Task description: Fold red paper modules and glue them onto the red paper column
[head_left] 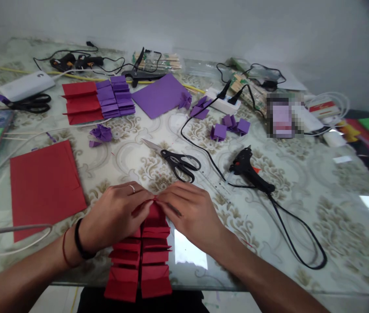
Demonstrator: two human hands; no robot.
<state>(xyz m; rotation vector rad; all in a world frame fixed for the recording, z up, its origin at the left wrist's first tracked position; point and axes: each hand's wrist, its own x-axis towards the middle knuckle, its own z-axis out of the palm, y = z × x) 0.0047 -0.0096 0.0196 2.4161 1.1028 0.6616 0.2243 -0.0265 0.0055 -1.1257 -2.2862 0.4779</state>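
Observation:
A folded red paper strip piece (pixel 155 278), slit down its middle and pleated crosswise, hangs over the table's front edge. At its far end, my left hand (pixel 119 213) pinches the paper between thumb and fingers. Right beside it, my right hand (pixel 187 208) pinches the same end, the fingertips of both hands nearly touching. The exact fold under the fingertips is hidden. Just beyond the hands lie black-handled scissors (pixel 174 161), blades pointing to the far left. A black glue gun (pixel 251 169) rests to the right of my right hand.
Red paper sheets (pixel 45 187) lie at left. Behind are pleated red and purple papers (pixel 99 100), a purple sheet (pixel 160 95), purple folded pieces (pixel 230 128) and a white power strip (pixel 223 102). A glue gun cord (pixel 302 239) loops at right; black pliers (pixel 139 74) lie at the back.

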